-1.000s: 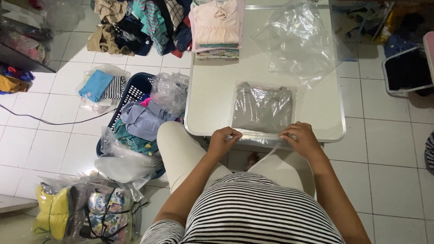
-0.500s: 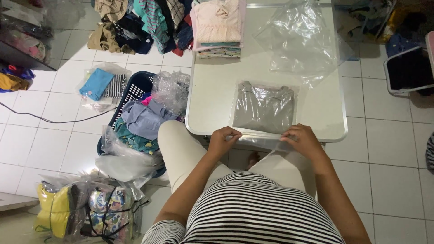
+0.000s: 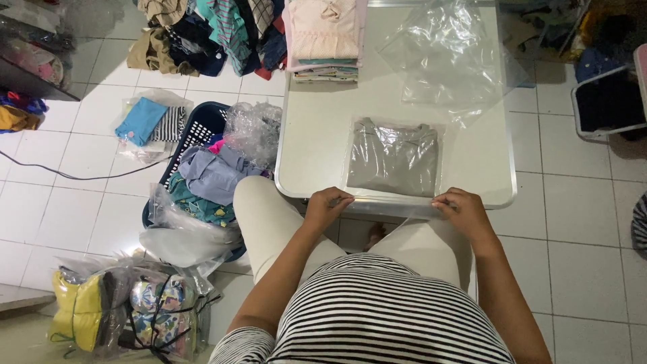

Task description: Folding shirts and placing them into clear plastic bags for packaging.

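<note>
Sliding outward along the flap, the right hand (image 3: 465,214) now pinches the bagged grey garment (image 3: 393,158) at lower centre while the left hand (image 3: 327,205) pinches opposite; firm, even pressure would seal it cleanly.

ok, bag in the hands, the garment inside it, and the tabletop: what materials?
Bag: thin clear plastic film, glossy; glare streaks and wrinkles, contents visible through it.
Garment: grey woven or knit fabric, matte, soft folds; fibre can't be told.
Tabletop: smooth off-white surface, probably laminate or plastic, with a metallic-looking edge strip.
</note>
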